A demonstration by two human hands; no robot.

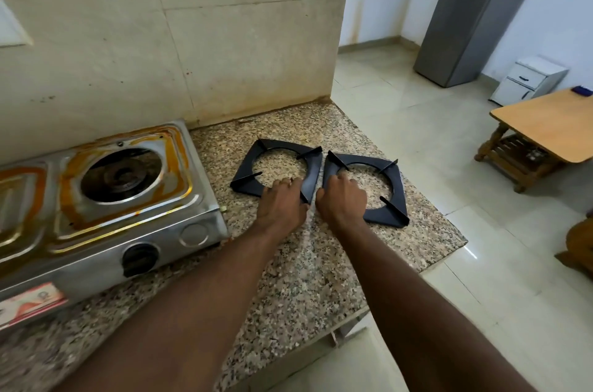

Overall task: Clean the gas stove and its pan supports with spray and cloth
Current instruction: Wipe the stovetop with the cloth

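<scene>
Both left hand (282,202) and right hand (341,200) curl fingers (287,183) round pan supports (245,182) (385,217); stove (179,231) sticker (32,303) illegible.

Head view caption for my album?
Left hand grips left pan support, right hand grips right pan support, beside gas stove.

The gas stove (96,250) was cut by the left edge, so its left half lay mostly outside the view. The sticker (32,303) on its front was too blurred to read. The left grip (282,202) covered the near corner of the left pan support (279,145), and the right grip (341,202) covered the near left corner of the right pan support (398,180). The fingertips curled down out of sight, so holding or only touching could not be told. The fridge (465,22) lost its top at the upper edge. On the wooden table (545,125), cut by the right edge, a small dark thing (581,90) was too small to name.
</scene>
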